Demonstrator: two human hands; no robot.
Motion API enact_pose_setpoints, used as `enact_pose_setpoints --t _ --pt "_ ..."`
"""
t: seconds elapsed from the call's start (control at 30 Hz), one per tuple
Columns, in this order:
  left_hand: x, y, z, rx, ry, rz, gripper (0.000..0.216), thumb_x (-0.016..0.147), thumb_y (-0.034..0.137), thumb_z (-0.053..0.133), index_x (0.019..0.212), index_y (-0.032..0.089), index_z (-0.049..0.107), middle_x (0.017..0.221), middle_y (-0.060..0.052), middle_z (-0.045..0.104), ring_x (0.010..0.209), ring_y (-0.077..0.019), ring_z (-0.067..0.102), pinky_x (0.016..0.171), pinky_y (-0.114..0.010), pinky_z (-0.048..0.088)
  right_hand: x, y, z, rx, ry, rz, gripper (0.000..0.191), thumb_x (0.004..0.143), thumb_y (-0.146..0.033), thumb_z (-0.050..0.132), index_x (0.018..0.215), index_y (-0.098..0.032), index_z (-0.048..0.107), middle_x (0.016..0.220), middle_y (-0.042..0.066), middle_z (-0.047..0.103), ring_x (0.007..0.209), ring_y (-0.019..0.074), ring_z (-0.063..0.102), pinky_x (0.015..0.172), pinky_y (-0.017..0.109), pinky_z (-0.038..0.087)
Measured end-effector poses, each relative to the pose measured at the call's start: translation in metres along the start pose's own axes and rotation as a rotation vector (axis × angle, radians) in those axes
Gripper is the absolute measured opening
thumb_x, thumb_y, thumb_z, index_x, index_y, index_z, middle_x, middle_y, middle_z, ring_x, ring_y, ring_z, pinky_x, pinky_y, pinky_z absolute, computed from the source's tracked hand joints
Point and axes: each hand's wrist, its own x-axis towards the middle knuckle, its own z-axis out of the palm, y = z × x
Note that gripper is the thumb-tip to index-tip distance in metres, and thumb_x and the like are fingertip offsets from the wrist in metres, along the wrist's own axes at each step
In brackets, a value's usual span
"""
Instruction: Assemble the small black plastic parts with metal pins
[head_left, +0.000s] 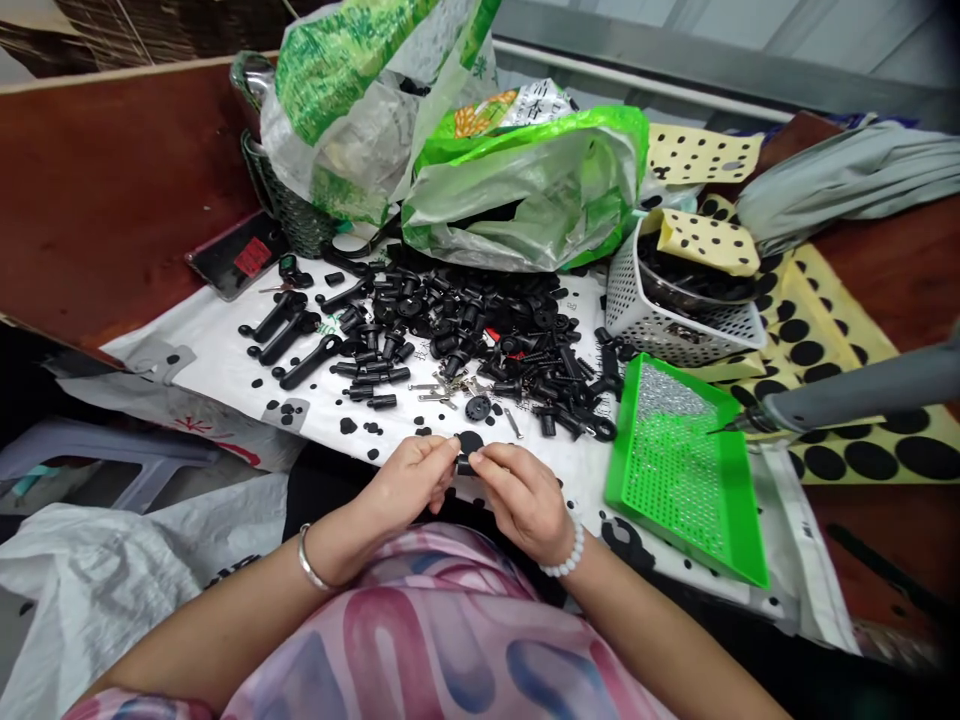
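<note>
Both hands meet at the near edge of the white-covered table. A small black cylindrical part (466,466) is pinched between them, with a black round disc (471,441) just above it. My left hand (417,474) is closed, its thumb and fingertips at the left end of the part. On the other side my right hand (525,496) grips the right end with thumb and forefinger. Much of the part is hidden by fingers. Beyond the hands lies a heap of black plastic parts (457,320), with small metal clips (437,391) at its front.
A green tray (626,440) of tiny silvery pieces stands at right, below a grey electric screwdriver (847,390). Behind it are a white basket (675,335) and yellow sheets with black dots (840,345). Green-white plastic bags (525,215) stand at the back; a phone (238,255) lies left.
</note>
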Motion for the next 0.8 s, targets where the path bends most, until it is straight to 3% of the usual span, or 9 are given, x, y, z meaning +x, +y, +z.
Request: enact_pose_setpoints --t 0.17,0.27,0.47,0.67,0.8 --pt "-0.001 0.002 0.001 -0.282 -0.073 -0.286 0.038 0.078 0.042 0.051 0.054 0.020 0.032 0.041 0.011 0.024 0.036 -0.0037 0.017 0.037 -0.018 0.027 -0.001 0.007 -0.003 -0.056 0.005 -0.130 0.040 0.084 -0.004 0.043 0.123 -0.012 0.046 0.092 0.015 0.060 0.083 0.0208 0.058 0.066 0.034 0.053" --pt "-0.002 0.003 0.003 -0.347 -0.104 -0.343 0.036 0.079 0.040 0.050 0.055 0.019 0.033 0.041 0.011 0.024 0.035 -0.0033 0.017 0.038 -0.018 0.028 -0.001 0.010 -0.006 -0.029 -0.008 -0.154 0.041 0.083 -0.003 0.044 0.124 -0.011 0.046 0.093 0.015 0.060 0.084 0.0213 0.058 0.066 0.035 0.053" --pt "0.001 -0.004 0.008 -0.123 0.031 -0.052 0.041 0.082 0.045 0.046 0.052 0.019 0.033 0.042 0.009 0.028 0.036 -0.0049 0.026 0.040 -0.021 0.031 0.002 0.007 -0.006 0.072 -0.012 0.076 0.036 0.085 -0.008 0.050 0.120 -0.014 0.051 0.094 0.013 0.062 0.086 0.0188 0.060 0.071 0.030 0.054" --pt "-0.003 -0.007 0.002 0.327 0.156 0.229 0.039 0.088 0.041 0.035 0.056 0.019 0.036 0.048 0.005 0.036 0.046 -0.0080 0.035 0.047 -0.023 0.030 0.005 -0.001 -0.002 0.216 -0.013 0.267 0.026 0.085 -0.014 0.053 0.111 -0.015 0.057 0.091 0.011 0.064 0.083 0.0177 0.061 0.071 0.029 0.053" --pt "-0.004 -0.009 -0.002 0.560 0.209 0.363 0.036 0.091 0.034 0.032 0.058 0.019 0.034 0.052 0.005 0.034 0.049 -0.0083 0.034 0.048 -0.023 0.028 0.006 -0.005 0.000 0.503 -0.055 0.580 0.018 0.086 -0.023 0.053 0.101 -0.017 0.062 0.081 0.005 0.062 0.066 0.0131 0.060 0.060 0.026 0.050"
